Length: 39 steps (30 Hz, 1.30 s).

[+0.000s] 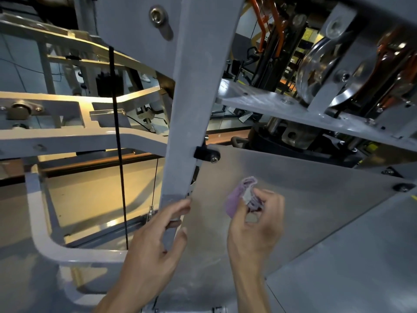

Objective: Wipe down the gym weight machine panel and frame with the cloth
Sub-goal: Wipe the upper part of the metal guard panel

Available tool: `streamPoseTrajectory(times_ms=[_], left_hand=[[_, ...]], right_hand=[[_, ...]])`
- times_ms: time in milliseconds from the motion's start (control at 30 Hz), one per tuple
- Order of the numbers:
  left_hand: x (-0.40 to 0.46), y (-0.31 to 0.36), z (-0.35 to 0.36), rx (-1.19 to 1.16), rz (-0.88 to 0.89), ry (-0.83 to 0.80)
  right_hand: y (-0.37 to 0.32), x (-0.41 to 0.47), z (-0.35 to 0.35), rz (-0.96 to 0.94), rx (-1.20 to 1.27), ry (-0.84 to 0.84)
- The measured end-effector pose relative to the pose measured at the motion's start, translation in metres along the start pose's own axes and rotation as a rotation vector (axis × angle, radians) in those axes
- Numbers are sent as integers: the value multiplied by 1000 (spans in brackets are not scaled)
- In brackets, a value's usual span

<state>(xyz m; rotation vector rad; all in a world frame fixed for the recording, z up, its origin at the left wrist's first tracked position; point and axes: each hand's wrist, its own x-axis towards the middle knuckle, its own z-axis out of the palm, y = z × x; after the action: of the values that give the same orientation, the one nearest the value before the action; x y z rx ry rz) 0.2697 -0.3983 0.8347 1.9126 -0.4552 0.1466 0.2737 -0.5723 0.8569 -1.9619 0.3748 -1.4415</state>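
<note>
Left hand (155, 233): lowest in the head view, forearm rising from the bottom edge; fingers and thumb curled round the lower end of the grey upright frame post (187, 91), gripping it; fingertips reach the post's right edge, beside the panel. Right hand (255, 224): just right of the left hand, raised before the panel; fingers bent, pinching a bunched cloth (242, 195); cloth lilac with a paler fold, held at the fingertips against or just in front of the panel, contact not certain. Panel (293, 188): flat, pale metal sheet, slanting across the lower right; black bracket with bolt (206, 153) at its upper left corner where it meets the post; further fixing (402, 187) at its right edge. Frame, left side: grey crossbars (79, 136) running out from the post; thin black cable (117, 132) hanging vertically in front of them. Upper right: silver pulley wheel (325, 73) in a grey bracket, orange parts behind it; sloping grey plate (270, 102) below.
</note>
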Motion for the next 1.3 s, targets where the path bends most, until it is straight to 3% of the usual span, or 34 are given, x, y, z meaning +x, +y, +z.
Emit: streamPoseTrajectory(times_ms=[167,367,600,833,1067,1300], left_hand=[[-1,2,-4,-1,24,-23],[-8,-2,-9,-57,-25,32],[-12,-1,-14,-59,-56,56],[-15,-4,-16,-51,-68,68],[-15,-3,-16,-41,-86,66],[-16,-8,-21,-60,-103,85]], right_hand=[[-30,-26,29,-116,119,-169],[-18,-33,18,-142,104,-278],[-48,3,16,-71,202,-159],[-20,-43,15,105,102,-306],[-58,3,20,-92,211,-164],[-7,-57,21,119,52,-347]])
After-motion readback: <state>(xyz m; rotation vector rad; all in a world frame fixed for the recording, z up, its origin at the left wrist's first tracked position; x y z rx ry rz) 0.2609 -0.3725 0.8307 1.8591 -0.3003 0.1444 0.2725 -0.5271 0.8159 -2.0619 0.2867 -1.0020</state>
